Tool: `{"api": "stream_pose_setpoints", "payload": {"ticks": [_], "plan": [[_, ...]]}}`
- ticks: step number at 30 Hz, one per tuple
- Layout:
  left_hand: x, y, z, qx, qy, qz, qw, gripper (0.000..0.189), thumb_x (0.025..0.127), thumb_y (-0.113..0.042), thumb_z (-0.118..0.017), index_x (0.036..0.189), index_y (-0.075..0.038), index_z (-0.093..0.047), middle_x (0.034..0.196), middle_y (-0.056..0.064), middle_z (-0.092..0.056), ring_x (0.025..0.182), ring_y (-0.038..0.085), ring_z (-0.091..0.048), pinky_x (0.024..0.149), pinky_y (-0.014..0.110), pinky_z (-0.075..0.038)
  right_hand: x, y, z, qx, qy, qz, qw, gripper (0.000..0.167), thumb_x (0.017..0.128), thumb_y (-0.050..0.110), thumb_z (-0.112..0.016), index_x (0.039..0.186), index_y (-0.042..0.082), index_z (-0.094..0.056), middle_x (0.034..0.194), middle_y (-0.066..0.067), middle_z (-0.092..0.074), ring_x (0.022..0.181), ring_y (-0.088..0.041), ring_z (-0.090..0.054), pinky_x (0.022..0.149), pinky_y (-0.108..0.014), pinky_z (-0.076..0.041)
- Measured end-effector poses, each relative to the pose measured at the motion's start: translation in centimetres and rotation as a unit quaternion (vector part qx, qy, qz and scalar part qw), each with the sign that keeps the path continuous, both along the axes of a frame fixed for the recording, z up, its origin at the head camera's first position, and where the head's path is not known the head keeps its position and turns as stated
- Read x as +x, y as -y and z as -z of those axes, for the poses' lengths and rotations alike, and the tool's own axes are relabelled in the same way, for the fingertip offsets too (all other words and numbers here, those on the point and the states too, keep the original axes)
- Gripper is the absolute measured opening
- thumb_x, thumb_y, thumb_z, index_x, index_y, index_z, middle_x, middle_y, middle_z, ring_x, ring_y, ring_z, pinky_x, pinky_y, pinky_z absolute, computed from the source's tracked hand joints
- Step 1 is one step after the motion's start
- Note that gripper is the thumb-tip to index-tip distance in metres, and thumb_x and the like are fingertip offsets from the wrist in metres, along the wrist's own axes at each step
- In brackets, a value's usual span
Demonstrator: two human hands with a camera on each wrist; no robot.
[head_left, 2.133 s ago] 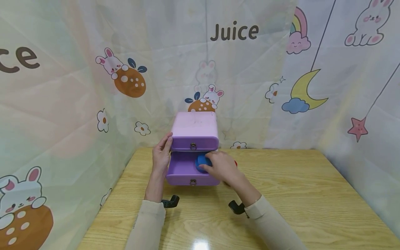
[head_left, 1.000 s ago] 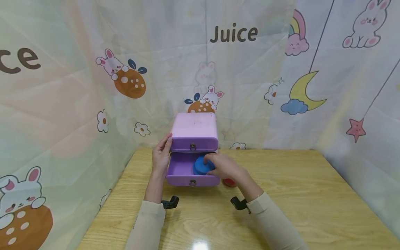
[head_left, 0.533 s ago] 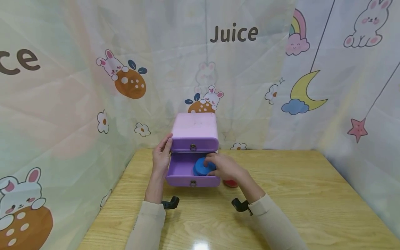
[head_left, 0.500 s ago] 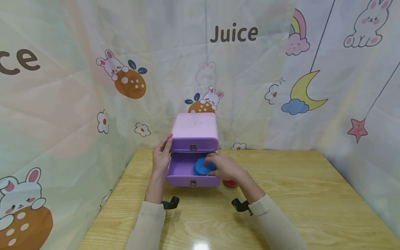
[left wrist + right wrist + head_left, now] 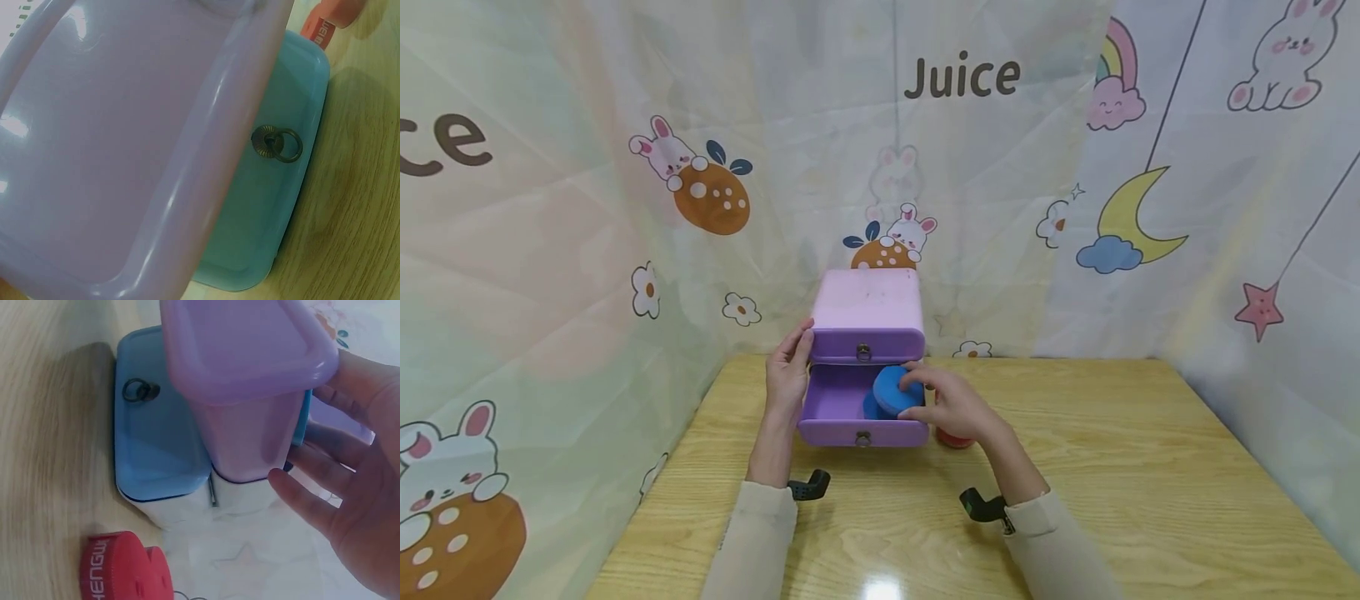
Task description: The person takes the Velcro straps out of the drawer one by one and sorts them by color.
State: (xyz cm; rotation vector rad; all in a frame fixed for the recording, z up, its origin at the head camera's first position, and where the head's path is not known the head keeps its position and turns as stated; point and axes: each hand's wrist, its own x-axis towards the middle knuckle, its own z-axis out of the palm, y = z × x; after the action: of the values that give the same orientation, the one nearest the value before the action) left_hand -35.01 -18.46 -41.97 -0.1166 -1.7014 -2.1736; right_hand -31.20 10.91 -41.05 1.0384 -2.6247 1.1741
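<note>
A small drawer cabinet [image 5: 868, 300] has a pink top and purple drawer fronts. Its middle drawer [image 5: 835, 392] is pulled out. My left hand [image 5: 786, 375] rests against the cabinet's left side, thumb near the front edge. In the open drawer's right part, my right hand [image 5: 955, 400] pinches a blue round object [image 5: 895, 390] that looks like joined discs, now tilted. A sliver of blue [image 5: 302, 422] shows behind the lilac drawer in the right wrist view, close to the fingers. The left wrist view shows the teal lower drawer front [image 5: 250, 200] with a ring pull; the left hand is mostly hidden there.
A red object [image 5: 122, 569] of two rounded parts with white lettering stands on the wooden table [image 5: 1112, 467], right of the cabinet. Printed cloth [image 5: 775, 125] hangs behind and at both sides. Black camera mounts [image 5: 983, 505] sit at the wrists.
The blue object was upright in the right hand, then lay flat in the drawer; now its near disc is raised and tilted. The right hand has shifted slightly right. The left hand has stayed put.
</note>
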Motion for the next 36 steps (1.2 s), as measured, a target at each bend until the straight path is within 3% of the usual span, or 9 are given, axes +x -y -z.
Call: {"api": "stream_pose_setpoints", "payload": {"ticks": [7, 11, 16, 27, 36], "plan": [[0.2, -0.1, -0.2, 0.002, -0.002, 0.003, 1.0000, 0.045, 0.100, -0.036, -0.070, 0.140, -0.015, -0.067, 0.150, 0.001, -0.061, 0.138, 0.014, -0.058, 0.111, 0.022, -0.048, 0.5, -0.3, -0.2, -0.010, -0.018, 0.015, 0.9997, 0.033, 0.086, 0.031, -0.088, 0.110, 0.019, -0.069, 0.153, -0.011, -0.057, 0.148, -0.036, -0.046, 0.117, -0.059, -0.042], [0.2, -0.2, 0.0, 0.007, -0.007, 0.003, 0.9999, 0.045, 0.100, -0.035, -0.070, 0.139, -0.014, -0.067, 0.149, 0.003, -0.062, 0.138, 0.015, -0.058, 0.112, 0.023, -0.048, 0.9, -0.8, -0.3, -0.019, -0.009, 0.021, 0.9996, 0.033, 0.087, 0.031, -0.087, 0.110, 0.019, -0.066, 0.155, -0.014, -0.054, 0.149, -0.038, -0.045, 0.113, -0.061, -0.045], [0.2, -0.2, 0.0, 0.003, -0.005, -0.003, 1.0000, 0.045, 0.100, -0.036, -0.071, 0.139, -0.015, -0.068, 0.148, 0.002, -0.063, 0.138, 0.015, -0.058, 0.113, 0.024, -0.047, 1.0, -1.3, -0.7, -0.046, 0.010, 0.018, 0.9987, 0.035, 0.087, 0.031, -0.087, 0.109, 0.022, -0.062, 0.147, -0.009, -0.053, 0.138, -0.037, -0.049, 0.109, -0.066, -0.046], [0.1, 0.0, 0.0, 0.006, -0.008, -0.002, 0.9999, 0.044, 0.100, -0.034, -0.070, 0.139, -0.013, -0.067, 0.149, 0.003, -0.062, 0.139, 0.015, -0.057, 0.113, 0.024, -0.047, 0.6, -1.9, -0.9, -0.059, -0.006, 0.035, 0.9977, 0.036, 0.084, 0.030, -0.090, 0.107, 0.020, -0.064, 0.141, -0.005, -0.057, 0.131, -0.031, -0.053, 0.099, -0.058, -0.054], [0.1, 0.0, 0.0, 0.006, 0.003, 0.001, 1.0000, 0.045, 0.099, -0.036, -0.071, 0.140, -0.016, -0.067, 0.150, 0.000, -0.061, 0.138, 0.016, -0.058, 0.112, 0.023, -0.048, 0.4, -3.2, -0.8, -0.067, -0.007, 0.074, 0.9950, 0.036, 0.081, 0.030, -0.092, 0.101, 0.017, -0.066, 0.128, -0.005, -0.056, 0.121, -0.029, -0.054, 0.096, -0.054, -0.054]]}}
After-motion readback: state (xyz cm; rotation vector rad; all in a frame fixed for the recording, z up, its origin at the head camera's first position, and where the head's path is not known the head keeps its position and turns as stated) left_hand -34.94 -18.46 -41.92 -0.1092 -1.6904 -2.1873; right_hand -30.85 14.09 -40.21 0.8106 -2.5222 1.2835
